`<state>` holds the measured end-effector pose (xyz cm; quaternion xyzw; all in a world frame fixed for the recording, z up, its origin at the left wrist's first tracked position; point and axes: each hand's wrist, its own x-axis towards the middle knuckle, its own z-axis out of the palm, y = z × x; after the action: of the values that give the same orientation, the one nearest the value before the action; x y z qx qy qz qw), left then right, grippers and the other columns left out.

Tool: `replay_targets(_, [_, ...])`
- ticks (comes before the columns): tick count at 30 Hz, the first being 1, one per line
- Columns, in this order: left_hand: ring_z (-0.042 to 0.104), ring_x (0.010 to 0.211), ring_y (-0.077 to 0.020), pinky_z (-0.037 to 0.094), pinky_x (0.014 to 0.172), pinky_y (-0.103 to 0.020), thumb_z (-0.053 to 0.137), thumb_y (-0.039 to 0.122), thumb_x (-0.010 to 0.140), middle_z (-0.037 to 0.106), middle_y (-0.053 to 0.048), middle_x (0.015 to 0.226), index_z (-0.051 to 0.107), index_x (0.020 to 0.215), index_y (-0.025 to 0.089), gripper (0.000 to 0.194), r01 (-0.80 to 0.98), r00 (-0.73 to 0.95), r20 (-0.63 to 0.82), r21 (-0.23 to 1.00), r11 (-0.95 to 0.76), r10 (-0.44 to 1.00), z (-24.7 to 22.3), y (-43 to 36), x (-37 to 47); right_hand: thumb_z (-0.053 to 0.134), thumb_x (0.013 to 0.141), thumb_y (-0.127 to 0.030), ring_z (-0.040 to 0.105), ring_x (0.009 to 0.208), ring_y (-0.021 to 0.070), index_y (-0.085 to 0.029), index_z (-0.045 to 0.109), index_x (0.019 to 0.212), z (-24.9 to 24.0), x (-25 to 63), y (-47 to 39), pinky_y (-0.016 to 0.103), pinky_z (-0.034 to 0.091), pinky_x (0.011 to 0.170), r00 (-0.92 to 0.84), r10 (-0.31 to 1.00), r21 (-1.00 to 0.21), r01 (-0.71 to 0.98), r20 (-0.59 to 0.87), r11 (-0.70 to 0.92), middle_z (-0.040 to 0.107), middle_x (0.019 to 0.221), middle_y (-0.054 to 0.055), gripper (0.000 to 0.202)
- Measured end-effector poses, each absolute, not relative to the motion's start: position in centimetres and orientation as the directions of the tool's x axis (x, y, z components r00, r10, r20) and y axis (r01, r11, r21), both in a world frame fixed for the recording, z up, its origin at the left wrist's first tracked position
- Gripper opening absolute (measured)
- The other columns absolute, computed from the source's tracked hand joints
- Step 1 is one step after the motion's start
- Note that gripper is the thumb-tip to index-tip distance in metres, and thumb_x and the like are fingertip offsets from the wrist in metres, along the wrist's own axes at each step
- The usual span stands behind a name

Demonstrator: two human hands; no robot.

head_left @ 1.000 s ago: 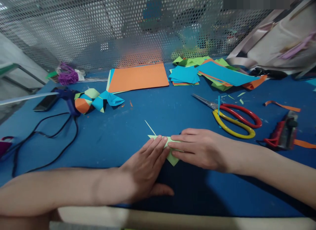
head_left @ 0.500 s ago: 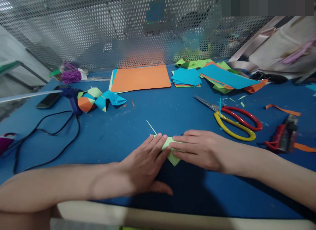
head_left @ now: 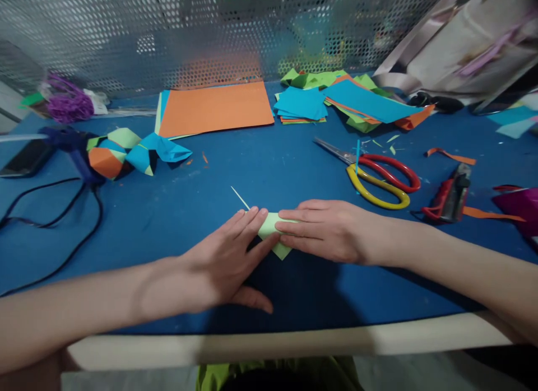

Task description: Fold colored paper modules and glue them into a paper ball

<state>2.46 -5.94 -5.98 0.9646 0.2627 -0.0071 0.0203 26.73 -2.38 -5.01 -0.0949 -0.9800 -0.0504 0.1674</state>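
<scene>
A folded light-green sheet of paper (head_left: pixel 269 225) lies on the blue tabletop, partly covered by both hands. My left hand (head_left: pixel 233 248) rests flat on its left side, fingers stretched out and thumb apart towards the table's front. From the right, my right hand (head_left: pixel 325 231) presses its extended fingers flat on the paper. A green point of the paper sticks out below the fingertips. Just beyond my left fingers lies a thin pale strip (head_left: pixel 240 197). Whatever is under the palms is hidden.
Red-and-yellow scissors (head_left: pixel 380 181) and a red cutter (head_left: pixel 451 195) lie to the right. Orange sheets (head_left: pixel 218 108), blue paper squares (head_left: pixel 300 103) and scraps line the back by a mesh panel (head_left: pixel 202 32). Folded paper shapes (head_left: pixel 126 153), a blue glue gun (head_left: pixel 78 150) and its cord occupy the left.
The view has shifted, so everything appears higher and further left, with the table's front edge showing more. Both hands remain flat on the green paper.
</scene>
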Motion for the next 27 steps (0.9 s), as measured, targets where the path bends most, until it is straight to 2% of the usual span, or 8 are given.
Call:
replay_targets(3, [0.019,0.14,-0.0329,0.021,0.112,-0.045,0.037,0.075,0.074,0.024,-0.022,0.15,0.024,0.144,0.011,0.095,0.442,0.896,-0.009,0.126,-0.888,0.444,-5.2,-5.5,1.9,0.031,0.098,-0.018,0.059,0.104,0.0168,-0.014,0.062,0.106,-5.1,27.0,-2.2,0.032,0.05,0.078,-0.926,0.159,0.077,0.196,0.343,0.978,0.067,0.112,0.007,0.033])
replay_targets(7, [0.015,0.14,-0.0327,0.02,0.112,-0.045,0.041,0.066,0.081,0.023,-0.024,0.149,0.026,0.143,0.008,0.087,0.389,0.921,-0.039,0.165,-0.906,0.388,-3.7,-5.1,1.5,0.027,0.099,-0.017,0.06,0.102,0.0164,-0.014,0.063,0.105,-5.2,27.2,-2.1,0.031,0.05,0.077,-0.931,0.144,0.11,0.191,0.334,0.975,0.067,0.111,0.006,0.037])
replay_targets(10, [0.013,0.141,-0.0327,0.021,0.112,-0.047,0.044,0.063,0.082,0.026,-0.019,0.15,0.032,0.142,0.013,0.079,0.36,0.931,-0.021,0.196,-0.912,0.363,-3.1,-5.0,1.5,0.023,0.099,-0.018,0.058,0.108,0.0158,-0.016,0.062,0.109,-5.1,27.2,-2.1,0.031,0.05,0.081,-0.94,0.17,0.087,0.204,0.297,0.975,0.066,0.115,0.006,0.04])
replay_targets(15, [0.016,0.14,-0.0351,0.025,0.11,-0.05,0.05,0.059,0.08,0.032,-0.019,0.147,0.048,0.133,0.016,0.068,0.351,0.934,-0.026,0.23,-0.908,0.355,-2.8,-5.0,1.6,0.023,0.099,-0.02,0.055,0.114,0.0158,-0.019,0.062,0.112,-5.2,27.4,-2.1,0.032,0.049,0.087,-0.941,0.226,-0.006,0.232,0.251,0.973,0.063,0.121,0.006,0.041])
replay_targets(18, [0.019,0.139,-0.0369,0.026,0.109,-0.052,0.054,0.061,0.077,0.032,-0.018,0.148,0.048,0.133,0.019,0.071,0.38,0.923,-0.049,0.267,-0.886,0.381,-2.8,-5.0,1.6,0.024,0.1,-0.022,0.057,0.113,0.016,-0.019,0.063,0.111,-5.5,27.4,-2.2,0.032,0.049,0.086,-0.931,0.249,-0.046,0.245,0.267,0.968,0.064,0.12,0.005,0.041])
replay_targets(22, [0.019,0.138,-0.0411,0.028,0.106,-0.057,0.055,0.065,0.073,0.03,-0.021,0.148,0.045,0.136,0.02,0.078,0.389,0.919,-0.057,0.28,-0.878,0.389,-3.0,-5.0,1.6,0.021,0.1,-0.022,0.058,0.11,0.0144,-0.018,0.062,0.112,-5.7,27.3,-2.1,0.029,0.048,0.085,-0.91,0.274,-0.052,0.272,0.311,0.961,0.065,0.118,0.005,0.044])
replay_targets(25, [0.019,0.136,-0.0453,0.03,0.102,-0.061,0.053,0.068,0.071,0.029,-0.026,0.146,0.046,0.135,0.018,0.081,0.37,0.928,-0.06,0.247,-0.896,0.367,-3.2,-5.0,1.7,0.021,0.1,-0.02,0.06,0.101,0.0166,-0.013,0.063,0.108,-5.5,27.5,-1.8,0.03,0.046,0.081,-0.886,0.31,0.005,0.332,0.344,0.943,0.067,0.112,0.008,0.043])
replay_targets(27, [0.021,0.134,-0.0482,0.031,0.098,-0.064,0.052,0.069,0.07,0.031,-0.03,0.143,0.047,0.134,0.016,0.083,0.359,0.933,-0.07,0.229,-0.905,0.352,-3.3,-4.9,1.8,0.025,0.098,-0.017,0.06,0.089,0.0183,-0.014,0.065,0.098,-5.3,27.7,-1.5,0.033,0.043,0.075,-0.883,0.338,0.07,0.379,0.325,0.923,0.07,0.099,0.007,0.04])
